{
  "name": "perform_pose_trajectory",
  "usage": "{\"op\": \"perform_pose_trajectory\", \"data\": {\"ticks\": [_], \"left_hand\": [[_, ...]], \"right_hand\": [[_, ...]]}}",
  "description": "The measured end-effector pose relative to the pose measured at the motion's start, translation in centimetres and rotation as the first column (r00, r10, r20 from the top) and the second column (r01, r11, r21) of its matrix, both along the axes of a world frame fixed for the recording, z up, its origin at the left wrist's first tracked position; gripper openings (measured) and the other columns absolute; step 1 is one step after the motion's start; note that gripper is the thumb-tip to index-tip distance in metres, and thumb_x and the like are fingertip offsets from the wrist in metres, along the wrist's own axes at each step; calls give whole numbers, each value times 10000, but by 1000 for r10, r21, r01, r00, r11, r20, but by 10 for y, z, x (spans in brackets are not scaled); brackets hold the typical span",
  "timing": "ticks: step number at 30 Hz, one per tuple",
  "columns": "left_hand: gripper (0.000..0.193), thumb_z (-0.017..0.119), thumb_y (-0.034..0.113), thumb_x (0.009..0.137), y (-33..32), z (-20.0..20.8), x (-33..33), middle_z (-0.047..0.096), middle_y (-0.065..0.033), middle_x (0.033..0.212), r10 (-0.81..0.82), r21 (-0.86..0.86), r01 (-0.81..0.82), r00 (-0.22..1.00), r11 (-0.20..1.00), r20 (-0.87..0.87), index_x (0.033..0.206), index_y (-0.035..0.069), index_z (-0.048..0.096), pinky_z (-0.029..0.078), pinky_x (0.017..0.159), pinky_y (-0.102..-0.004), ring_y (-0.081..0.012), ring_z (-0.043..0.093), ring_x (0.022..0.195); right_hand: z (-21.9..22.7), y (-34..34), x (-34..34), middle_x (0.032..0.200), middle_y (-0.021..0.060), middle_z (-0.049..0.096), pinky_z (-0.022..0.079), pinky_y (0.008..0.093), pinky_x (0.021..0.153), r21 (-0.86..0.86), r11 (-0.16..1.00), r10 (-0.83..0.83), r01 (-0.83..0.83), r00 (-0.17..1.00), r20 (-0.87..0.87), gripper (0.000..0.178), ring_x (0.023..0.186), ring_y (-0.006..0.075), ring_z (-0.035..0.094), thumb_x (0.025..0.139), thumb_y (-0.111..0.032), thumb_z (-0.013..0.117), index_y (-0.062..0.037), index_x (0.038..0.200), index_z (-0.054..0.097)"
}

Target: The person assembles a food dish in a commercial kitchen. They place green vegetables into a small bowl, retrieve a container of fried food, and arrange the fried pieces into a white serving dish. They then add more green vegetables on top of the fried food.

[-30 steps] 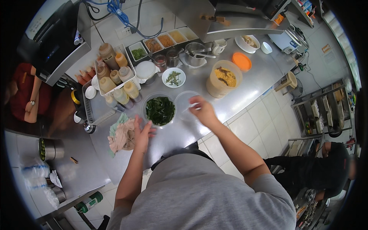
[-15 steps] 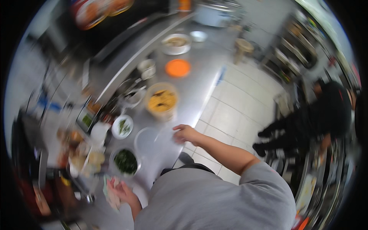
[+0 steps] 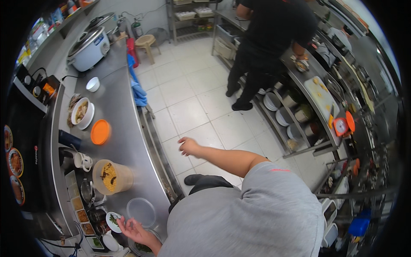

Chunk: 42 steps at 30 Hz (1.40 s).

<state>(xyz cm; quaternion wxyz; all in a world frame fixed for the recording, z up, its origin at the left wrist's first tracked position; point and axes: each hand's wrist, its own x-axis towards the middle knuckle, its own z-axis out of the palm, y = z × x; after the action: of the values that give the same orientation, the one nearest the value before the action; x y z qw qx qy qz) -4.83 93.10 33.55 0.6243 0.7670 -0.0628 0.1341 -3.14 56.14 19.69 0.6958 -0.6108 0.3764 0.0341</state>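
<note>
At the lower left, my left hand [image 3: 134, 231] is palm up with fingers spread, holding nothing. It is just beside a small white dish of green herbs [image 3: 113, 221]; whether it touches the dish I cannot tell. My forearm partly covers a clear bowl of dark leafy greens [image 3: 142, 248]. A round clear lid [image 3: 142, 212] lies flat on the steel counter [image 3: 141, 171]. Beyond it is a tall plastic tub of yellow food with dark bits [image 3: 111, 176]. My right hand [image 3: 189, 147] hangs over the floor past the counter edge, empty, fingers loosely bent and apart.
Farther along the counter are an orange lid [image 3: 100, 132], white bowls [image 3: 82, 114] and a large rice cooker [image 3: 89, 49]. Seasoning containers [image 3: 81, 215] line the wall side. A person in black [image 3: 269, 47] stands at the opposite counter. A wooden stool [image 3: 145, 41] stands on the tiled floor.
The view has swung rightward, showing more floor and the person in black. My left hand has left the pale cloth-like item and is beside the herb dish. My right hand is farther from the counter.
</note>
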Motion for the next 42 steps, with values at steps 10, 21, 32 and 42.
{"op": "perform_pose_trajectory", "data": {"ticks": [10, 21, 32, 42], "left_hand": [[483, 523, -12, 870, -42, -43, -43, 500, -106, 1198, -359, -155, 336, 921, 929, -152, 1331, 27, 385, 429, 727, -229, -120, 504, 905], [363, 574, 17, 850, 35, -28, -65, 588, -104, 1074, -170, 5, 173, 971, 985, -167, 1209, 15, 526, 443, 725, -250, -134, 549, 880], [281, 557, 70, 897, 80, -53, -113, 605, -79, 969, -85, -114, 40, 898, 993, -431, 1168, 1, 538, 467, 707, -243, -122, 566, 804], [277, 571, 119, 901, 66, -54, -79, 620, -67, 952, -231, -148, 184, 870, 972, -435, 1157, 15, 553, 456, 667, -224, -109, 580, 781]], "right_hand": [[-127, -84, -305, 710, 161, 651, 518, 379, 507, -189, 842, 183, -506, 597, -781, 214, 611, 252, 647, 761, -149, 614, 21, 888, 638], [-82, 21, -177, 861, 104, 626, 519, 350, 581, -24, 996, 71, -87, 917, -392, 289, 668, 225, 629, 797, -88, 586, -22, 1079, 583], [22, 214, 29, 806, 106, 660, 505, 320, 587, -499, 574, 808, -650, 549, 214, 295, 651, 202, 630, 665, -51, 628, -21, 958, 645], [28, 160, -64, 853, 110, 661, 520, 305, 668, -291, 647, 735, -705, 678, -10, 261, 721, 171, 643, 752, -93, 608, -12, 998, 635]]}}
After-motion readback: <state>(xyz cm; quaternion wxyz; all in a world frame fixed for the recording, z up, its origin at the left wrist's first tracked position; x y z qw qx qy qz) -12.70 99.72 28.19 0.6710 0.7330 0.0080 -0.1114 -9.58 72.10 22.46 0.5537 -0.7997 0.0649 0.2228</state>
